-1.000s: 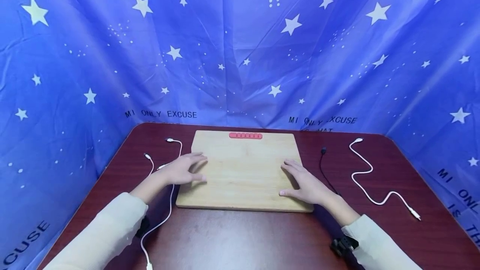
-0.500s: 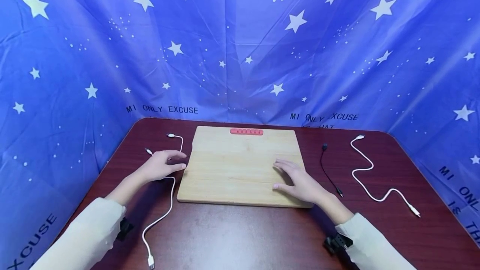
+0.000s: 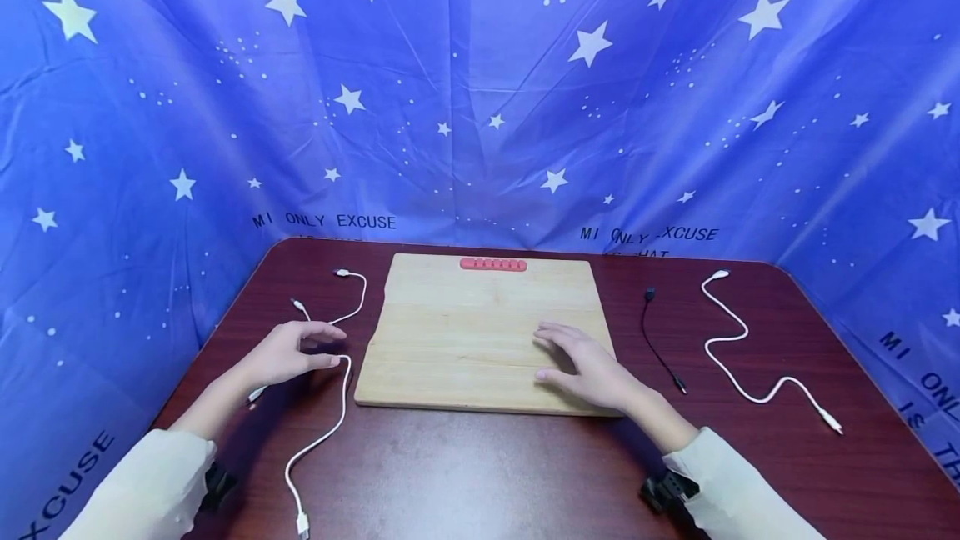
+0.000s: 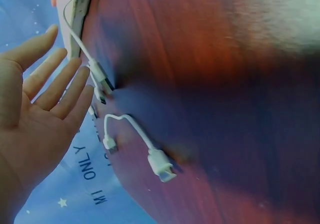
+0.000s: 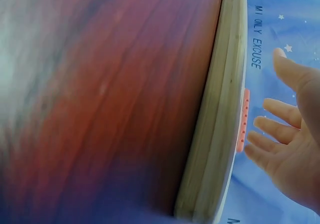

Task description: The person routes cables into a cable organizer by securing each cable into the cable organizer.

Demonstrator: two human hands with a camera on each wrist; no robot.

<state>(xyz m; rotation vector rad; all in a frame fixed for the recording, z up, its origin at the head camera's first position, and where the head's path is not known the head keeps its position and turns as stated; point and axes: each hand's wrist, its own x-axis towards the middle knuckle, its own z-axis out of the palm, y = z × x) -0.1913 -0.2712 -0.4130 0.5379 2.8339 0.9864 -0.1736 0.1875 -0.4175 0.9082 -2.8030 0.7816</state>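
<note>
In the head view my left hand (image 3: 288, 354) hovers over several white USB cables left of the board, fingers loosely bent and holding nothing. It hides the middle of the cables; one white cable (image 3: 330, 432) runs toward the front, another (image 3: 363, 294) curls behind the hand. The left wrist view shows that hand spread, near a white cable plug (image 4: 100, 76) and a short white cable (image 4: 137, 126). My right hand (image 3: 592, 369) is above the right part of the wooden board (image 3: 465, 332), fingers relaxed, nothing in them. A red cable holder (image 3: 492, 264) with slots lies at the board's far edge.
Right of the board, a short black cable (image 3: 652, 344) and a longer white cable (image 3: 727, 343) lie on the dark red table (image 3: 450, 473). A blue star-patterned curtain (image 3: 465, 65) hangs behind the table and at its sides.
My left hand has moved off the board's left edge, leftward and a little nearer, over the white cables. My right hand has shifted slightly left over the board.
</note>
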